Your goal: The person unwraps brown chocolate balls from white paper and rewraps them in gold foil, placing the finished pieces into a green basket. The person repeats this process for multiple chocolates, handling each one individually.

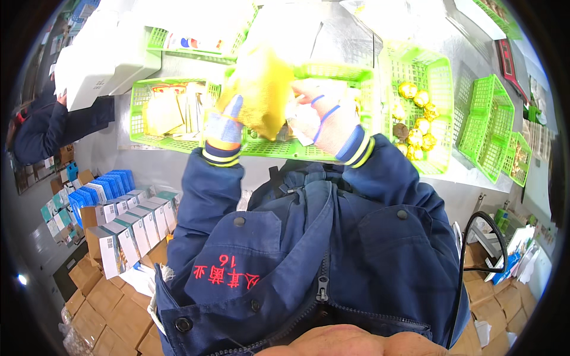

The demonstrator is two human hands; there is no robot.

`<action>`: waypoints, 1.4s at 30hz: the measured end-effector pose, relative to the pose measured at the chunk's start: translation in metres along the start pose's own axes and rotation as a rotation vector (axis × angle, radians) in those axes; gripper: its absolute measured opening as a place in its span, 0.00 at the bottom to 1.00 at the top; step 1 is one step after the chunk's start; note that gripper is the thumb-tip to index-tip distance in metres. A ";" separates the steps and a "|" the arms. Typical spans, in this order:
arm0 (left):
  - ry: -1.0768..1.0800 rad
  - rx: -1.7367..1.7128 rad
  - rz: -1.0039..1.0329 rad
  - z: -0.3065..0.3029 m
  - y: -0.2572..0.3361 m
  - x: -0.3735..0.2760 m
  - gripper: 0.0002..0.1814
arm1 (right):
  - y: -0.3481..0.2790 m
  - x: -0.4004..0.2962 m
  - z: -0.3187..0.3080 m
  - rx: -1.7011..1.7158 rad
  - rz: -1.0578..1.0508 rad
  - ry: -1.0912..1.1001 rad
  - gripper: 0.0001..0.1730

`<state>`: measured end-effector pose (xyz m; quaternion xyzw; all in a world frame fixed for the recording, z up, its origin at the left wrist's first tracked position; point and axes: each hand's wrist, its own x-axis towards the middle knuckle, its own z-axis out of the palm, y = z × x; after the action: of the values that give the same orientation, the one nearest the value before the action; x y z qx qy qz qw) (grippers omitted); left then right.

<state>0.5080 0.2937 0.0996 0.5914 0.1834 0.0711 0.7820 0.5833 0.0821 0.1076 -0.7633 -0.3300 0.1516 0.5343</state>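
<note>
My left hand (pixel 225 127), in a striped knit glove, grips a yellow cloth (pixel 262 89), its thumb lying over the near side. The cloth hangs in folds above a green plastic basket (pixel 285 150) on the metal table. On the cloth's right side is my right hand (pixel 327 118), also gloved, with its fingertips close to the cloth's edge. White paper-like material (pixel 300 129) shows beneath that hand; whether the fingers hold it is unclear. Glare washes out the cloth's upper part and the basket's contents.
At left, a green basket (pixel 137 109) holds flat packets; at right, another (pixel 438 162) holds several gold-wrapped balls (pixel 421 98) and one brown ball (pixel 401 131). A co-worker's arm (pixel 42 138) is beside white boxes (pixel 91 75). Printed cartons (pixel 133 231) stand low at left.
</note>
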 end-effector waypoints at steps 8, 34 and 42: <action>-0.360 0.443 0.350 0.068 0.000 -0.031 0.24 | 0.026 0.002 0.017 -0.080 -0.251 0.139 0.31; -0.507 1.560 0.106 0.067 -0.086 0.033 0.39 | 0.059 -0.047 -0.137 -0.136 0.071 0.556 0.11; -0.428 1.391 -0.160 0.062 -0.117 0.057 0.32 | 0.084 -0.070 -0.169 -0.023 0.141 0.570 0.14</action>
<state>0.5712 0.2227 -0.0084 0.9370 0.0718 -0.2362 0.2472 0.6589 -0.1029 0.0872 -0.8021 -0.1145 -0.0358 0.5850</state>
